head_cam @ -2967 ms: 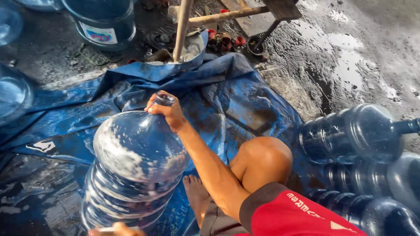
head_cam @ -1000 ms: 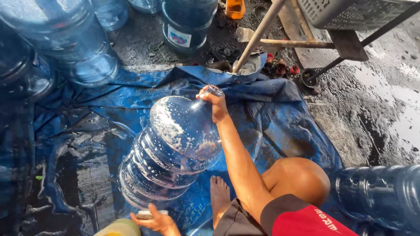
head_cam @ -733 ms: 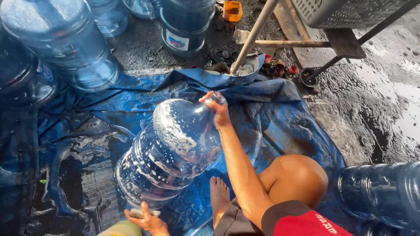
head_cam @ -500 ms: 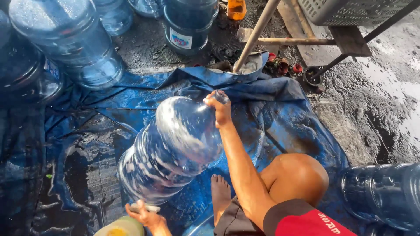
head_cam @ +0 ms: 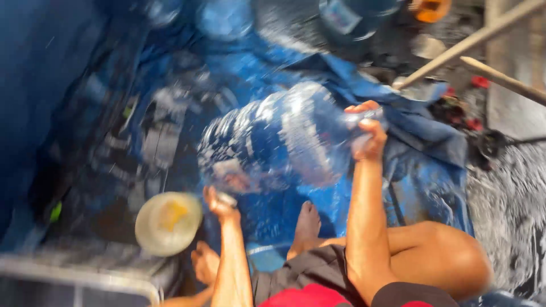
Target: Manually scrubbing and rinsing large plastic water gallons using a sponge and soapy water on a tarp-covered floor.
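Right hand (head_cam: 368,132): fingers clamped round the neck of the water jug (head_cam: 278,142), arm stretched out over the bent knee (head_cam: 449,256).
Left hand (head_cam: 219,202): at the jug's base end, fingers curled against the bottom rim; grip detail blurred, can't tell how tight.
Jug: big clear blue plastic bottle, held between both hands above the blue tarp (head_cam: 421,187), lying on its side, neck to the right, base to the lower left. Suds or water streaks inside, smeared by motion.
Vs half a sec ago: jug was steeply tilted with neck up near frame centre; now tipped nearly flat, and higher in frame. Left hand was low at the bottom edge, now up under the base. Whole view swung; pic much blurrier than before.
Bowl (head_cam: 169,223): pale round bowl w/ something yellow in it, just left of the left hand, on the dark wet ground. Only a sliver showed earlier, now all in view.
Foot (head_cam: 307,224): bare, on the tarp right below the jug.
Sticks (head_cam: 472,42): two wooden poles crossing top right, same spot rel. to the tarp as before.
Other jugs (head_cam: 341,20): top edge, blurred, well apart from the held one.
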